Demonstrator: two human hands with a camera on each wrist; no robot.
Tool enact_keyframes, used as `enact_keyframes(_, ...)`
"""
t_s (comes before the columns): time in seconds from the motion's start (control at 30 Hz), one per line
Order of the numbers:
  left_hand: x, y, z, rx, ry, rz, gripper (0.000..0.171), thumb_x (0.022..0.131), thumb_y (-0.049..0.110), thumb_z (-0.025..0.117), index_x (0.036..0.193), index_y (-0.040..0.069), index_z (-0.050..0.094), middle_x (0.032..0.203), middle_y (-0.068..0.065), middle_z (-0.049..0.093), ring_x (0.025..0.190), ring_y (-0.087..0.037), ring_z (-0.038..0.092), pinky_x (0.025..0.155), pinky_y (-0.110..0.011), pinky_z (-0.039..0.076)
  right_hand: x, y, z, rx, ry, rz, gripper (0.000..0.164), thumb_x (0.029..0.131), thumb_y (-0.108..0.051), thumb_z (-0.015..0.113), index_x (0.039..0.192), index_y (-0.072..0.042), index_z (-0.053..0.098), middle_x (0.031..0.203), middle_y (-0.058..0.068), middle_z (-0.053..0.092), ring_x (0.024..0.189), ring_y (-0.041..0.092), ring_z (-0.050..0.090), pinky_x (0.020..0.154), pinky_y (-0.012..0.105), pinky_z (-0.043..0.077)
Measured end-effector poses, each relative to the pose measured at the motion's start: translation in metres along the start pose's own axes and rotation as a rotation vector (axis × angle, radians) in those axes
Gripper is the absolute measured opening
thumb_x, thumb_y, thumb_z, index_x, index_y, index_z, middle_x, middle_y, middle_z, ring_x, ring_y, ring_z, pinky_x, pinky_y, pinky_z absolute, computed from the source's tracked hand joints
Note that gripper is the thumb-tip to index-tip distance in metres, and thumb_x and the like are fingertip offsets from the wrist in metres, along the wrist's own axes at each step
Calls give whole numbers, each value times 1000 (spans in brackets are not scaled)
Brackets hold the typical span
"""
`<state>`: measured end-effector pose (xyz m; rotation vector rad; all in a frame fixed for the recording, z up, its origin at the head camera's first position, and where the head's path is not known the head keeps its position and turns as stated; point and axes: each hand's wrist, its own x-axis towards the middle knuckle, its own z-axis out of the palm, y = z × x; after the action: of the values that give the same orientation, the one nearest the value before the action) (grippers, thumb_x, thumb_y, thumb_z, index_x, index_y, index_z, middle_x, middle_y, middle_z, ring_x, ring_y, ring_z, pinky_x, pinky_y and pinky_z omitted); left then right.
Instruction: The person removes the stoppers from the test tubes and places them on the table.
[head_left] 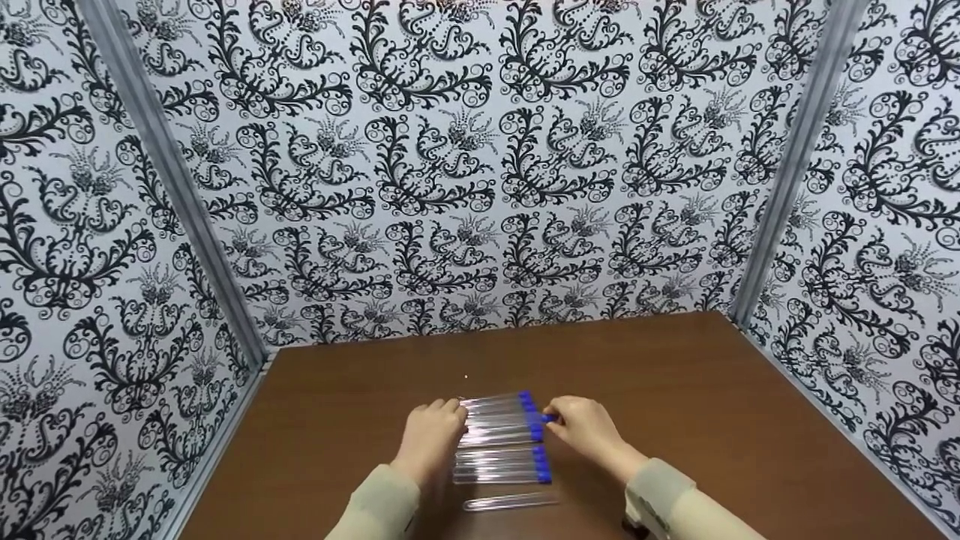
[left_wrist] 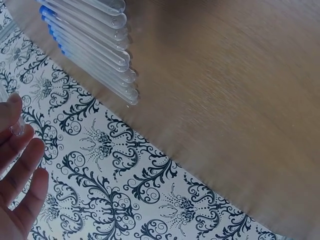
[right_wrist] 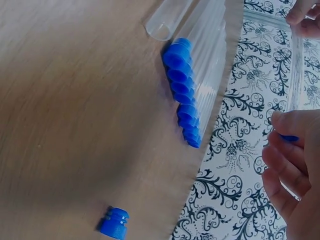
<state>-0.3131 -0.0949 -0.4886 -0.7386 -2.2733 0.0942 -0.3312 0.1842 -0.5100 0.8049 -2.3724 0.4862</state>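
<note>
My left hand (head_left: 432, 433) pinches the rounded end of a clear test tube (left_wrist: 19, 127) between thumb and fingers. At the other end of that tube, my right hand (head_left: 586, 426) pinches a blue cap (right_wrist: 288, 137). The held tube (right_wrist: 296, 75) spans the gap between both hands, above the table. Below it, a row of clear test tubes (head_left: 499, 475) with blue caps (right_wrist: 178, 56) lies side by side, caps toward my right. Nearest me lies a tube without a cap (head_left: 510, 502), its open mouth to the right.
A loose blue cap (right_wrist: 115, 224) lies on the brown table (head_left: 360, 375), on the right-hand side. Walls with black-and-white scroll patterns (head_left: 450, 165) stand behind and at both sides. Grey posts (head_left: 795, 165) mark the corners.
</note>
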Motion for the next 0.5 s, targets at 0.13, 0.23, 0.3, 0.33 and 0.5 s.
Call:
enact_keyframes(0.13,0,0,1,-3,-8,-1,16,71,21,82,74,16,67,72,3,59,66,-17,58,51,-30,46,-1,3,1,3,38,-15,19,72,-5,82,83,-9,68,79,1,68,65,11,63,58,27,52)
enact_keyframes(0.23,-1,1,2,-13,-6,-5,15,71,21,82,73,17,67,71,3,59,65,-16,58,51,-30,47,-1,5,-1,17,44,-5,17,74,-5,81,86,-8,69,82,2,68,67,12,63,59,27,52)
enact_keyframes(0.3,-1,1,3,-21,1,-8,15,71,21,83,73,17,68,71,3,59,65,-16,59,51,-30,47,-1,5,-2,31,36,5,16,76,-5,80,88,-7,70,84,2,68,68,12,63,60,28,52)
enact_keyframes(0.33,-1,1,3,-25,3,-9,15,71,21,83,73,17,68,71,3,59,65,-16,59,52,-30,48,-1,5,-2,39,30,9,16,76,-6,79,89,-7,71,84,2,68,68,12,63,60,28,52)
enact_keyframes(0.5,-4,1,4,-38,16,-19,16,72,21,82,74,16,68,72,3,60,67,-17,60,53,-32,49,-4,4,-3,63,26,-24,18,77,-6,78,94,-5,72,84,1,67,67,13,61,59,27,51)
